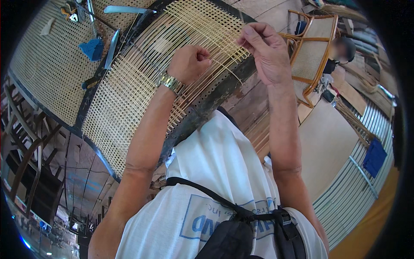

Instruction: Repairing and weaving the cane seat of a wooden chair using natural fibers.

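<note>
nearest is the person's white t-shirt (224, 172) crossed by a black strap (207, 194). above it the left hand (189, 64), with a metal wristwatch (171, 83) on the wrist, is closed in a fist around a thin cane strand (224, 69) over the half-woven cane panel (142, 86) in its dark frame (215, 97). the right hand (265, 52) pinches the same strand between thumb and fingers, just past the panel's edge. farther off stand a wooden cane-backed chair (312, 47) and a blue cloth (92, 48).
</note>
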`<action>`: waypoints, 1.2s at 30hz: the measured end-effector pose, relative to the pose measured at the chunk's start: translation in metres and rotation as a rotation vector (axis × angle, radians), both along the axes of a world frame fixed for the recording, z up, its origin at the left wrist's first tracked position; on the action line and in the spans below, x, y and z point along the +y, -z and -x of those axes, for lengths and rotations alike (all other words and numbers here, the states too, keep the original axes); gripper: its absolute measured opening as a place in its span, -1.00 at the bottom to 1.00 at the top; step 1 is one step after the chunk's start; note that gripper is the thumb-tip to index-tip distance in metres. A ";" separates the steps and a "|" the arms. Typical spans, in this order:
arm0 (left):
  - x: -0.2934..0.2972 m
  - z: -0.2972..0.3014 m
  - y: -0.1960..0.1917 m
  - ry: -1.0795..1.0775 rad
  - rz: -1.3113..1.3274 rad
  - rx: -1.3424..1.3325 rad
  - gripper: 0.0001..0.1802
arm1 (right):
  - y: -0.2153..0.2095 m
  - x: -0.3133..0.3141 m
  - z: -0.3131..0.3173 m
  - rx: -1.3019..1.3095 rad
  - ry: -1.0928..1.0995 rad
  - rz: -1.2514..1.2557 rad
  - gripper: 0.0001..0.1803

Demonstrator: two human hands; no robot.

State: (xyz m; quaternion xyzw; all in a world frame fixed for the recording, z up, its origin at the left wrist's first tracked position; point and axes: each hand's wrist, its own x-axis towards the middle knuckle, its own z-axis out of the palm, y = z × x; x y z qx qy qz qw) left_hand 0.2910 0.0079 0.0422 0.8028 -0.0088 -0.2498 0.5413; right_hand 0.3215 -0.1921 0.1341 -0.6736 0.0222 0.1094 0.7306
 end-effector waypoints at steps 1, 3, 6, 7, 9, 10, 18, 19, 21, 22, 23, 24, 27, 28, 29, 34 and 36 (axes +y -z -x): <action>-0.001 0.002 0.001 0.000 0.001 0.002 -0.63 | 0.001 -0.004 0.002 0.025 0.014 -0.095 -0.84; -0.005 0.003 -0.004 0.009 -0.105 -0.132 -0.63 | 0.000 -0.006 0.005 0.053 0.028 -0.191 -0.85; -0.008 -0.005 -0.017 0.066 -0.167 -0.004 -0.63 | -0.002 -0.009 0.009 0.011 0.018 -0.182 -0.86; -0.008 -0.004 -0.015 0.066 -0.168 -0.005 -0.63 | 0.001 -0.012 0.013 0.018 0.004 -0.175 -0.84; -0.011 0.000 -0.011 -0.012 -0.109 -0.093 -0.66 | 0.001 -0.012 0.019 0.024 -0.006 -0.167 -0.81; -0.013 0.001 -0.009 -0.010 -0.108 -0.094 -0.66 | 0.001 -0.010 0.022 0.043 0.023 -0.135 -0.78; -0.019 0.010 0.001 -0.166 -0.072 -0.168 -0.78 | 0.059 -0.036 0.111 0.009 0.192 0.966 -0.43; -0.018 0.011 0.002 -0.166 -0.074 -0.167 -0.78 | 0.059 -0.032 0.119 0.135 0.182 0.870 -0.39; -0.018 0.009 0.000 -0.219 0.030 -0.118 -0.78 | 0.055 -0.027 0.120 0.148 0.161 0.880 -0.38; -0.018 0.009 -0.003 -0.280 0.061 -0.072 -0.76 | 0.054 -0.026 0.120 0.178 0.174 0.878 -0.40; -0.017 0.009 -0.001 -0.281 0.058 -0.074 -0.76 | 0.053 -0.024 0.119 0.206 0.183 0.872 -0.42; -0.016 0.009 0.004 -0.366 0.086 -0.078 -0.75 | 0.049 -0.022 0.118 0.205 0.183 0.869 -0.42; -0.009 0.004 0.014 -0.416 0.104 -0.078 -0.72 | 0.040 -0.018 0.116 0.210 0.057 0.820 -0.54; -0.007 0.003 0.016 -0.387 0.108 -0.051 -0.72 | 0.038 -0.018 0.114 0.238 0.023 0.795 -0.60; -0.007 0.003 0.015 -0.359 0.110 -0.024 -0.72 | 0.038 -0.017 0.114 0.266 -0.012 0.770 -0.64; -0.007 -0.001 0.013 -0.370 0.150 0.024 -0.69 | 0.039 -0.048 0.122 0.309 -0.080 0.824 -0.72; -0.005 -0.001 0.014 -0.374 0.141 0.040 -0.68 | 0.034 -0.067 0.133 0.328 -0.094 0.868 -0.73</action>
